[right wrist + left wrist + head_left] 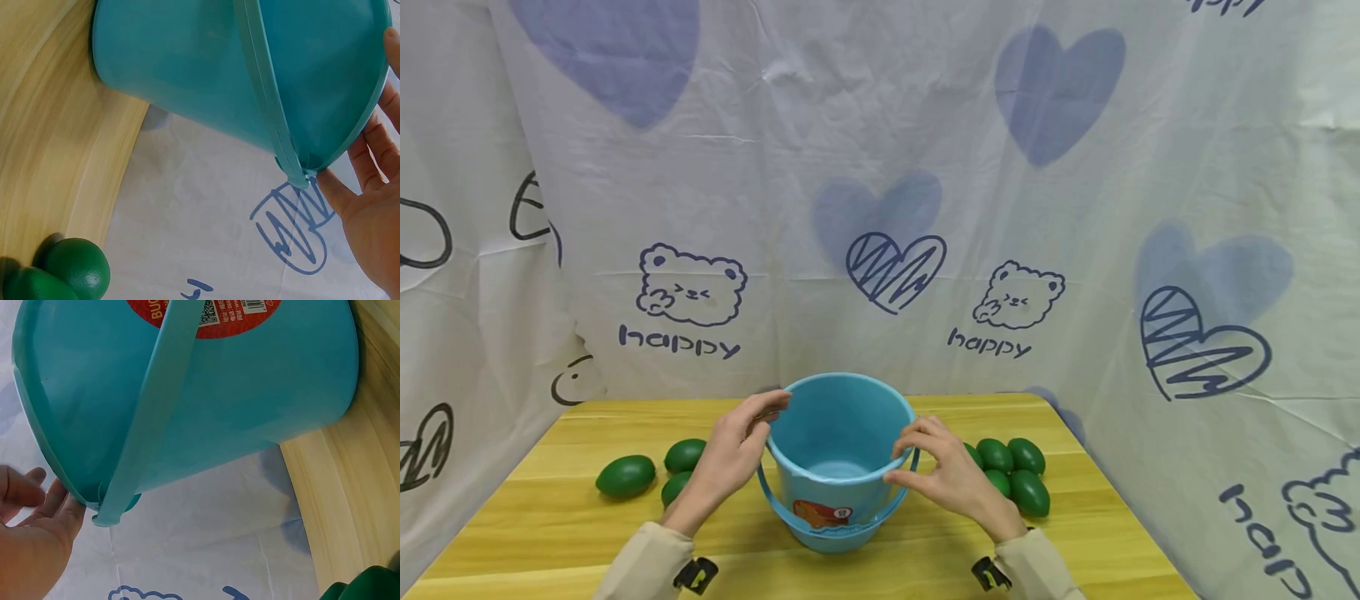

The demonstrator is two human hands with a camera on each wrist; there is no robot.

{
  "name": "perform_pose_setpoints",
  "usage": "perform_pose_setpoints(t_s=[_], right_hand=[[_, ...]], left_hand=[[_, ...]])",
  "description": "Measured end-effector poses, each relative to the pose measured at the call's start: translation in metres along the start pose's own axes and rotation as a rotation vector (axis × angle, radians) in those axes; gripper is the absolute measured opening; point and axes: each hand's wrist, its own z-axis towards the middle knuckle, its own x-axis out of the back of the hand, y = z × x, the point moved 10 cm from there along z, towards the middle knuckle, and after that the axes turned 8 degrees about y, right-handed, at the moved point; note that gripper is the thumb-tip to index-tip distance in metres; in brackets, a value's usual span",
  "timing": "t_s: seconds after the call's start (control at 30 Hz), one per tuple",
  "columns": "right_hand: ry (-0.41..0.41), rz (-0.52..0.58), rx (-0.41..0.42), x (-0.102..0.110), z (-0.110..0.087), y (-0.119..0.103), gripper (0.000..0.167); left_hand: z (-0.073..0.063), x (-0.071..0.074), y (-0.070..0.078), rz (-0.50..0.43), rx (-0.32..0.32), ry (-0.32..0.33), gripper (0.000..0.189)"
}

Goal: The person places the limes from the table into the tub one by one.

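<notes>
A light blue bucket [842, 492] stands upright on the wooden table, with a red and white label on its front. Its handle [790, 521] hangs down across the near side. My left hand [737, 442] is at the left of the rim, fingertips touching near the handle's joint, the thumb held apart in the left wrist view. On the other side my right hand [947, 467] has loosely bent fingers along the rim. In the right wrist view, those fingers [369, 156] are spread against the rim's outer edge. Nothing shows on the bucket's inner floor.
Smooth green avocado-like fruits [627, 477] lie on the table's left, partly hidden by the left forearm. Several more green fruits [1028, 492] cluster beyond the right hand. A printed white curtain [820, 333] hangs behind the table [587, 550] and along both sides.
</notes>
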Motion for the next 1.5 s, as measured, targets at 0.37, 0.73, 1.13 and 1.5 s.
perform_pose_setpoints(t_s=[0.37, 0.73, 1.13, 1.5], right_hand=[[-0.003, -0.001, 0.011, 0.000, 0.000, 0.001, 0.020], [-0.005, 0.010, 0.016, 0.000, 0.001, 0.001, 0.021], [-0.002, -0.004, 0.004, 0.004, -0.001, 0.002, 0.020], [-0.007, 0.002, 0.004, 0.000, 0.000, 0.001, 0.020]], left_hand=[[-0.007, 0.019, -0.009, -0.100, -0.017, 0.070, 0.050], [-0.025, 0.083, -0.075, 0.040, 0.202, 0.353, 0.057], [-0.049, 0.124, -0.169, 0.211, 0.562, 0.265, 0.053], [-0.069, 0.141, -0.215, 0.237, 0.764, 0.143, 0.071]])
